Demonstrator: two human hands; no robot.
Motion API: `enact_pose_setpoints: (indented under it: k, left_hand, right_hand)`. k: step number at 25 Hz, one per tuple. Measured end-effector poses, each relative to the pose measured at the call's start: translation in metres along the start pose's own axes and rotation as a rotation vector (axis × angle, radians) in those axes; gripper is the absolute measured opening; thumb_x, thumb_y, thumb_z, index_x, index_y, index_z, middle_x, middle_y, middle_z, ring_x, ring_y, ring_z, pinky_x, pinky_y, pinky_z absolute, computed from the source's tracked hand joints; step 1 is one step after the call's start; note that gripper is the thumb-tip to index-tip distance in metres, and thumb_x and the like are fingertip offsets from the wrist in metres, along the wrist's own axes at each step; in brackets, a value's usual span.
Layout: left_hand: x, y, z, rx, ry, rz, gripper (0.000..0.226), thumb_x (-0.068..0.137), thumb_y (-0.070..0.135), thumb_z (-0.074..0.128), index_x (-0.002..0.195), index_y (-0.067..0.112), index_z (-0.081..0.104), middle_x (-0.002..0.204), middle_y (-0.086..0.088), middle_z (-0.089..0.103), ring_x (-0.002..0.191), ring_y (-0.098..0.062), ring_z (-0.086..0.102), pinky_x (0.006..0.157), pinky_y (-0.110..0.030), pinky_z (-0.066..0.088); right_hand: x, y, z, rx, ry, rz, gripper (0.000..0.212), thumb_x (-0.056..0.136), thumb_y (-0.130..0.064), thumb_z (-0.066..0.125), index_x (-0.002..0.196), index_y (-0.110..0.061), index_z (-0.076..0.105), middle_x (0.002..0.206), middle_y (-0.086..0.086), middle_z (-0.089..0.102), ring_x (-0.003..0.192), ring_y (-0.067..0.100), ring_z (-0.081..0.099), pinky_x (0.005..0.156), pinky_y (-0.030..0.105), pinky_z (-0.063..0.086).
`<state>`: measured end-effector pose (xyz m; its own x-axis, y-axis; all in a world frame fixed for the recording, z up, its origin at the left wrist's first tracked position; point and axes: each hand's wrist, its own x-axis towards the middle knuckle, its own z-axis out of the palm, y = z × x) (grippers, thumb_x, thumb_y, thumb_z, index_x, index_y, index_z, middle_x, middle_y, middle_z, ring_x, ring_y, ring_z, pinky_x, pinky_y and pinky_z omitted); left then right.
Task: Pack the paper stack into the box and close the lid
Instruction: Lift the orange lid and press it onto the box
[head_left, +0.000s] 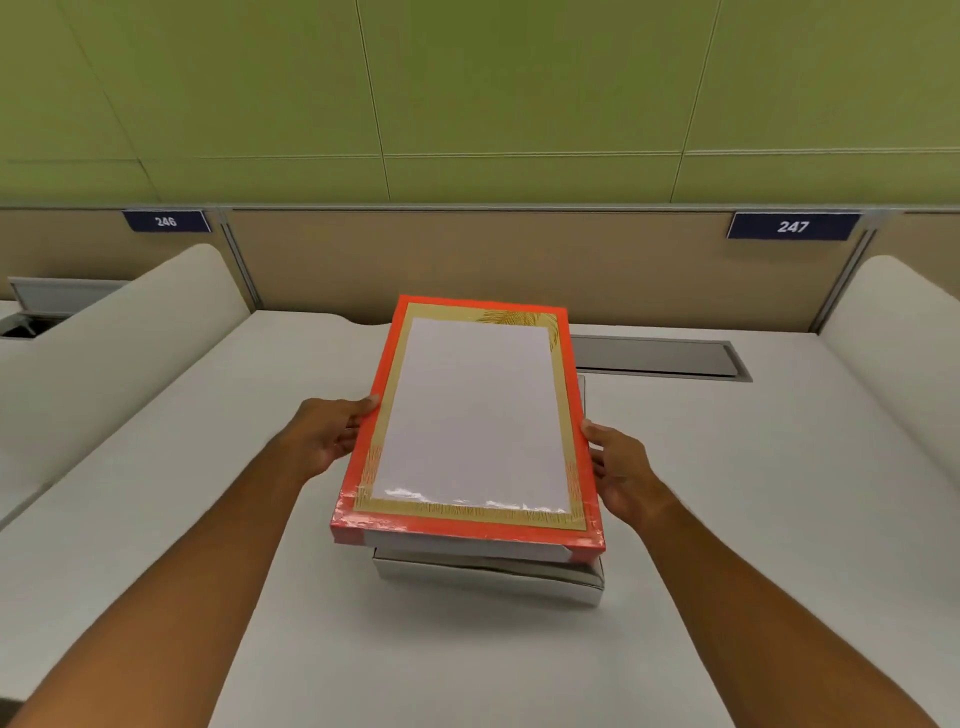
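Observation:
An orange lid (470, 415) with a gold border and a clear window hovers over a white box base (488, 577) on the desk. White paper shows through the window. My left hand (332, 431) grips the lid's left edge and my right hand (618, 467) grips its right edge. The lid sits a little higher than the base and is shifted slightly left of it, with a gap visible along the near side. The inside of the base is hidden under the lid.
The white desk (208, 493) is bounded by rounded white dividers at left (130, 332) and right (893, 332). A beige back panel carries number plates 246 and 247. A grey cable hatch (660, 358) lies behind the box.

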<state>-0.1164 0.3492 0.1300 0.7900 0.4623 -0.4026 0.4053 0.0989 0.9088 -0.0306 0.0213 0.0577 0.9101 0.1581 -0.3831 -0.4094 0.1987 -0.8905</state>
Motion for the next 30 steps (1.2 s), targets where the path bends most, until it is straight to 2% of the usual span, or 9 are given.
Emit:
enact_pose_setpoints:
  k: [2,4,8,13,16,22,24,28,30]
  left_hand:
    - [0.012,-0.008,0.01,0.001,-0.013,-0.022,0.035,0.082,0.024,0.074,0.106,0.0,0.067,0.087,-0.011,0.072,0.074,-0.025,0.069,0.065,-0.035,0.055]
    - [0.026,-0.015,0.017,0.011,-0.022,-0.039,0.036,0.081,0.024,0.076,0.106,-0.001,0.067,0.089,-0.012,0.073,0.075,-0.025,0.071,0.064,-0.034,0.056]
    - [0.049,-0.025,0.029,0.056,-0.043,-0.07,0.041,0.079,0.023,0.078,0.106,-0.005,0.066,0.093,-0.016,0.073,0.076,-0.028,0.071,0.065,-0.035,0.057]
    - [0.067,-0.041,0.036,0.11,-0.081,-0.087,0.04,0.078,0.023,0.078,0.103,-0.006,0.066,0.097,-0.019,0.074,0.083,-0.031,0.073,0.08,-0.042,0.06]
    - [0.075,-0.051,0.029,0.107,-0.097,-0.108,0.037,0.078,0.022,0.078,0.1,-0.005,0.067,0.092,-0.018,0.075,0.079,-0.03,0.073,0.082,-0.043,0.06]
    - [0.081,-0.067,0.021,0.101,-0.131,-0.198,0.032,0.08,0.021,0.077,0.098,-0.004,0.065,0.09,-0.018,0.074,0.076,-0.031,0.073,0.069,-0.04,0.061]
    - [0.079,-0.071,0.024,0.112,-0.135,-0.206,0.031,0.082,0.02,0.075,0.099,-0.003,0.065,0.089,-0.018,0.074,0.075,-0.031,0.073,0.071,-0.041,0.061]
    - [0.082,-0.078,0.028,0.134,-0.089,-0.176,0.03,0.082,0.015,0.075,0.102,-0.005,0.065,0.097,-0.019,0.074,0.083,-0.031,0.074,0.084,-0.046,0.06]
    - [0.083,-0.079,0.029,0.153,-0.074,-0.149,0.029,0.082,0.014,0.075,0.101,-0.006,0.066,0.098,-0.02,0.074,0.085,-0.031,0.074,0.086,-0.046,0.059]
  right_hand:
    - [0.001,0.0,-0.008,-0.045,0.048,-0.016,0.028,0.098,-0.03,0.056,0.113,-0.009,0.066,0.1,0.012,0.072,0.087,0.032,0.071,0.076,0.043,0.059]
    - [0.004,0.003,-0.015,-0.093,0.094,-0.02,0.027,0.097,-0.031,0.057,0.111,-0.01,0.066,0.104,0.011,0.073,0.091,0.034,0.072,0.08,0.045,0.06]
    - [0.007,0.014,-0.022,-0.165,0.198,-0.001,0.021,0.096,-0.034,0.059,0.099,-0.015,0.067,0.1,0.008,0.076,0.087,0.034,0.075,0.08,0.048,0.061]
    - [0.003,0.032,-0.025,-0.268,0.288,0.035,0.022,0.097,-0.035,0.056,0.096,-0.016,0.066,0.096,0.006,0.075,0.081,0.03,0.074,0.062,0.038,0.059]
    - [0.004,0.035,-0.017,-0.293,0.307,0.04,0.022,0.097,-0.036,0.054,0.094,-0.017,0.065,0.096,0.006,0.074,0.084,0.031,0.073,0.062,0.037,0.059]
    - [0.004,0.03,-0.005,-0.415,0.342,0.051,0.025,0.098,-0.035,0.052,0.09,-0.015,0.065,0.09,0.008,0.071,0.076,0.028,0.07,0.057,0.032,0.053]
    - [0.003,0.03,-0.004,-0.439,0.341,0.067,0.025,0.099,-0.036,0.051,0.091,-0.016,0.064,0.09,0.008,0.071,0.077,0.028,0.07,0.056,0.032,0.053]
    - [0.004,0.032,-0.002,-0.462,0.349,0.083,0.022,0.099,-0.034,0.05,0.091,-0.017,0.063,0.093,0.008,0.07,0.081,0.029,0.068,0.066,0.039,0.055]
    - [0.006,0.033,-0.002,-0.478,0.36,0.076,0.021,0.099,-0.031,0.05,0.095,-0.015,0.063,0.096,0.009,0.069,0.083,0.03,0.067,0.072,0.044,0.054]
